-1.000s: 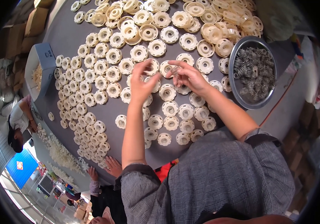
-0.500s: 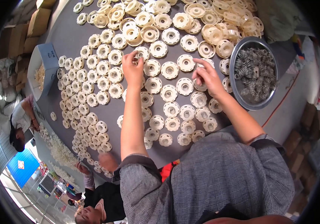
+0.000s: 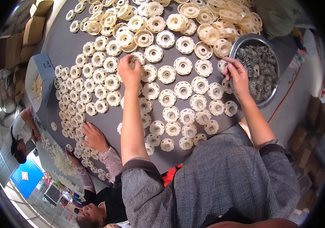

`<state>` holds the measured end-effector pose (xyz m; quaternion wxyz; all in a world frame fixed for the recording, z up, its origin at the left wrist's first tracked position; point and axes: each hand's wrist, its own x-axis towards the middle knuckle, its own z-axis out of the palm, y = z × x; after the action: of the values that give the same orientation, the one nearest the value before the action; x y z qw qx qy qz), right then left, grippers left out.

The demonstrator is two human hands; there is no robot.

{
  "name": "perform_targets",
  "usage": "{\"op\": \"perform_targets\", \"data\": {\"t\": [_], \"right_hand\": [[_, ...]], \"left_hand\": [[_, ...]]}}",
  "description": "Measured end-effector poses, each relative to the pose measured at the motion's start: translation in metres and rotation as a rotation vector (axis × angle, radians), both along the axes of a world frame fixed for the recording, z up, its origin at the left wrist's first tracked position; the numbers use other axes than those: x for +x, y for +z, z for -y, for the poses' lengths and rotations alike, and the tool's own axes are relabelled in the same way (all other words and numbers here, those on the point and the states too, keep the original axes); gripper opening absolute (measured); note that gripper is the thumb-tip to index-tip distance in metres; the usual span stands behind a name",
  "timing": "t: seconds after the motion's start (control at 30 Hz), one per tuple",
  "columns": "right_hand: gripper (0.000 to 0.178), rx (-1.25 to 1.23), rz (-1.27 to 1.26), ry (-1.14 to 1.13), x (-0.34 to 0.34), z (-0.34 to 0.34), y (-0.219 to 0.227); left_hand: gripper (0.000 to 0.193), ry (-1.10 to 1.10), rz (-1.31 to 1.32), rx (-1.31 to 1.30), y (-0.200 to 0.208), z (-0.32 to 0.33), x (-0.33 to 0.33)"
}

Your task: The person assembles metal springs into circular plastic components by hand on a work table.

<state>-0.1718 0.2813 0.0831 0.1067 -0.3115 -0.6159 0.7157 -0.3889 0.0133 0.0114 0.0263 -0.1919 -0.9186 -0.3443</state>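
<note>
Cream plastic wheel-shaped discs [image 3: 166, 74] lie spread over the grey table, many with a metal coil spring in the middle. My left hand [image 3: 129, 74] is closed, thumb and fingers around a spring in a disc [image 3: 138, 57] at the centre left; the fingertips partly cover it. My right hand [image 3: 238, 78] is held beside the near-left rim of a steel bowl [image 3: 234, 45] heaped with loose springs [image 3: 257, 68]. Its fingers are curled together next to a disc [image 3: 222, 66], and whatever is between them is hidden.
Stacked discs [image 3: 212, 34] pile up at the far side of the table [image 3: 71, 45]. A box [image 3: 44, 72] stands off the left edge. At the lower left a co-worker's hands [image 3: 95, 137] are among smaller discs. Another person [image 3: 20, 129] is farther left.
My right hand has moved right to the bowl's edge, and its fingers have curled in. My left hand has shifted slightly left. The co-worker's hand has moved up over the discs.
</note>
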Motion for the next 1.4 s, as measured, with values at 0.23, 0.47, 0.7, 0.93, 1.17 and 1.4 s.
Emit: {"op": "perform_targets", "data": {"t": [0.23,0.47,0.7,0.93,1.17,1.4], "right_hand": [[0.022,0.123,0.044,-0.056,0.024,-0.025,0.006],[0.025,0.888,0.141,0.184,0.081,-0.024,0.007],[0.02,1.515,0.351,0.279,0.101,-0.04,-0.028],[0.01,0.997,0.232,0.085,0.105,-0.055,-0.047],[0.024,-0.122,-0.058,-0.38,0.091,-0.045,-0.031],[0.022,-0.629,0.003,-0.123,0.083,-0.023,0.011]], "left_hand": [[0.017,0.045,-0.147,-0.136,-0.008,0.001,0.012],[0.019,0.079,-0.22,-0.053,0.005,-0.004,0.028],[0.014,-0.335,-0.109,0.122,0.025,-0.072,0.108],[0.017,-0.651,-0.01,0.233,0.041,-0.151,0.178],[0.034,-0.802,0.061,0.358,0.07,-0.2,0.219],[0.027,-0.533,0.478,0.532,0.071,-0.182,0.215]]}}
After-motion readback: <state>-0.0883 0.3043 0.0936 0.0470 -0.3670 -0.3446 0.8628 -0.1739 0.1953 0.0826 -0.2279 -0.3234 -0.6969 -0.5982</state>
